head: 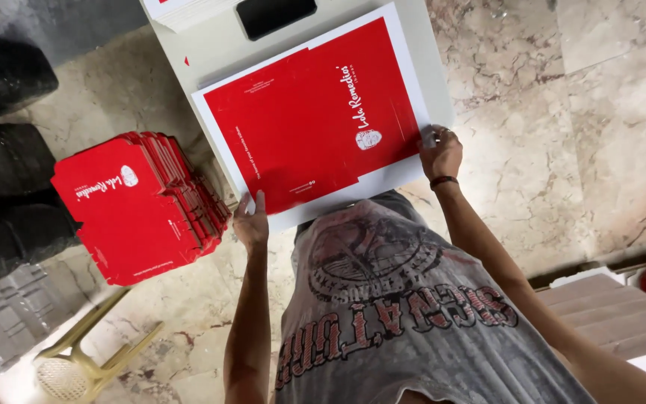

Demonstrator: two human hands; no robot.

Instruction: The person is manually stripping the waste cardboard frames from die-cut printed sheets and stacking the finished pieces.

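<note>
Head view looks straight down over your grey printed shirt (pixel 398 299) to a white table (pixel 211 52) on a marbled stone floor (pixel 607 112); on that table lies a flat red printed cardboard sheet (pixel 312 112) with a white border, turned at a slant, its near edge overhanging the table toward you. Your left hand (pixel 251 221) grips the sheet's near left corner, thumb lying on the red face and the other fingers hidden under the edge; your right hand (pixel 440 152) pinches the near right corner, fingers curled closed over the white border, a dark band (pixel 443 181) around the wrist. Both hands hold the sheet at opposite ends of its near edge. At the table's far end sits a black flat device (pixel 274 15), touching or just clear of the sheet's far edge, you cannot tell which; beside it rests a pile of white sheets (pixel 181 9). To your left, a stack of red cut cardboard blanks (pixel 136 206) rests on a pale yellow plastic stool (pixel 91 352), well apart from the sheet; black bags (pixel 1 172) lie further left; more cardboard (pixel 607 307) shows at your right.
</note>
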